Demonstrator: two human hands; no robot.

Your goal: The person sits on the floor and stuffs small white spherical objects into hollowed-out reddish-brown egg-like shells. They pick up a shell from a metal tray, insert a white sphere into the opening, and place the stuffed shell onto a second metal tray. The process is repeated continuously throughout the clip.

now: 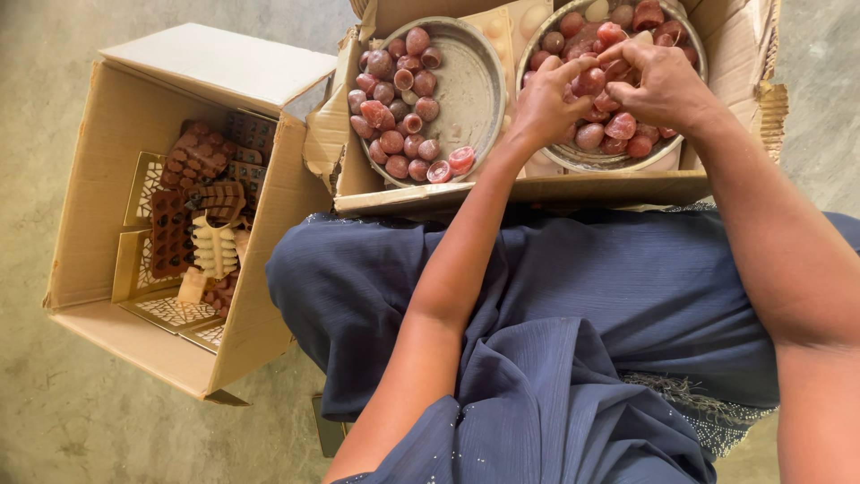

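- Two round grey metal trays sit side by side in the shallow far cardboard box [573, 190], each heaped with small reddish-brown dome-shaped pieces.
- Both hands meet over the right tray [612, 161]: the left hand [548, 100] and right hand [658, 82] pinch one reddish piece [589, 81] between their fingertips (fingers curled, not flat), seemingly to work it apart.
- Over in the left tray [475, 90], pieces crowd its left rim, leaving bare metal on the right.
- Left of the blue-clothed lap [573, 314], an open tall cardboard box [134, 134] holds brown and cream moulds [204, 215], within reach.
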